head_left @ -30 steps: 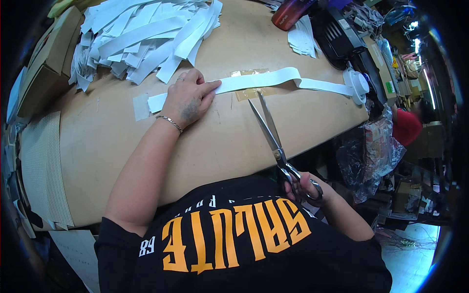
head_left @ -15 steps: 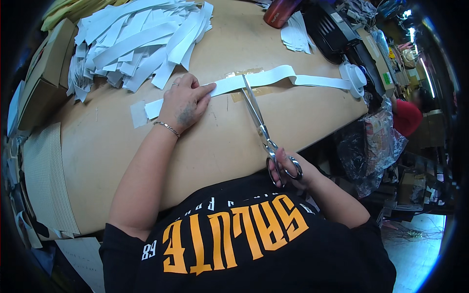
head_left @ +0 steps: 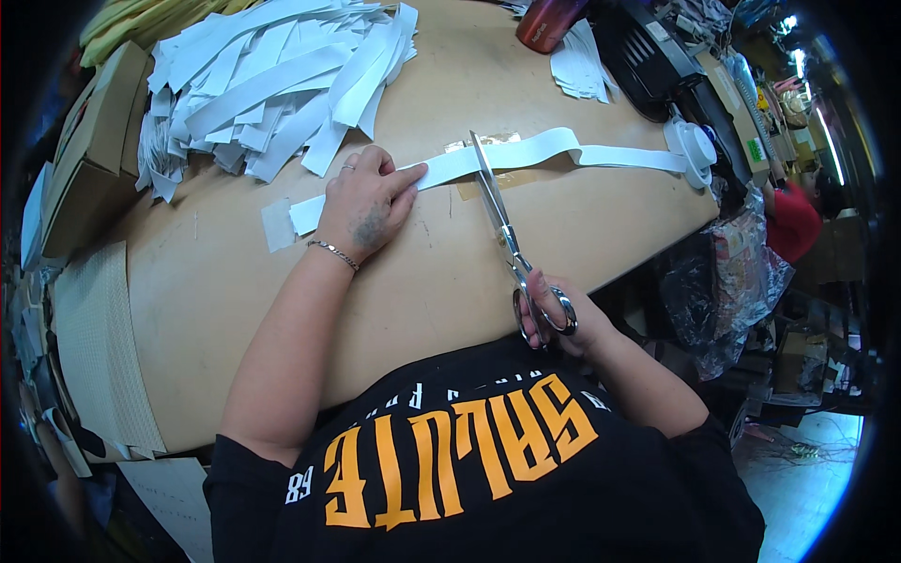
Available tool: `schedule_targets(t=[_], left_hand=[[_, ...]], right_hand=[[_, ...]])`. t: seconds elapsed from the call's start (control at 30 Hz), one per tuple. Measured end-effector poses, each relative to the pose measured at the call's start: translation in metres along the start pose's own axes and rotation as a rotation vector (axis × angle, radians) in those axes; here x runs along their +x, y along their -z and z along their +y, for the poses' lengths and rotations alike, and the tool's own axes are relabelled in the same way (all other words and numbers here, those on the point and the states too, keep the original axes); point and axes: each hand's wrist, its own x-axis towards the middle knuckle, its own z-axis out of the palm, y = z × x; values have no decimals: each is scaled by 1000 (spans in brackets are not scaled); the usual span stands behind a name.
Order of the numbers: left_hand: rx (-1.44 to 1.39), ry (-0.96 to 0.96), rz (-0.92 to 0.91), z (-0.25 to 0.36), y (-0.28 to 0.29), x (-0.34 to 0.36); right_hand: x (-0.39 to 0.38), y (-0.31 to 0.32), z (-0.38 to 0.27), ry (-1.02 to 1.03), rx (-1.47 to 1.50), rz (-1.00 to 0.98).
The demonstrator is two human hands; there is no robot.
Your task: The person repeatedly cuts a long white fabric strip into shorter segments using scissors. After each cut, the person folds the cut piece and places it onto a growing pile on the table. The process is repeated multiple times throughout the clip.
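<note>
My left hand (head_left: 371,206) presses a long white strip (head_left: 512,151) onto the table (head_left: 432,300), fingers bent and index finger stretched along it. My right hand (head_left: 554,314) grips large metal scissors (head_left: 503,219), whose nearly closed blades cross the strip just right of my left fingers, over a patch of brown tape (head_left: 488,188). The strip humps up to the right and runs to a white reel (head_left: 696,148) at the table's right side. A pale translucent patch (head_left: 278,230) lies by its left end.
A heap of cut white strips (head_left: 272,84) lies at the back left, beside a cardboard box (head_left: 94,141). At the back right are a smaller stack (head_left: 577,66), a red tumbler (head_left: 544,23) and black equipment (head_left: 633,66). A person in red (head_left: 793,225) is beyond the plastic bag (head_left: 704,291).
Over the last second the scissors rose toward the back of the table onto the strip, and their blades drew closer together. My left hand stays on the strip.
</note>
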Motion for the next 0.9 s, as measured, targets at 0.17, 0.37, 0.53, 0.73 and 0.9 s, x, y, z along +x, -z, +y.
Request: schedule_targets(t=[0.17, 0.37, 0.53, 0.73, 0.9], left_hand=[[15, -1, -20, 1, 3, 2], [31, -16, -32, 2, 4, 4], [47, 0, -64, 1, 4, 4], [20, -28, -37, 4, 5, 6], [19, -28, -37, 4, 3, 6]], right_hand=[[0, 1, 2, -2, 15, -3], [4, 3, 3, -47, -28, 3], [4, 3, 3, -24, -11, 12], [5, 5, 2, -38, 59, 23], [7, 3, 2, -65, 53, 40]])
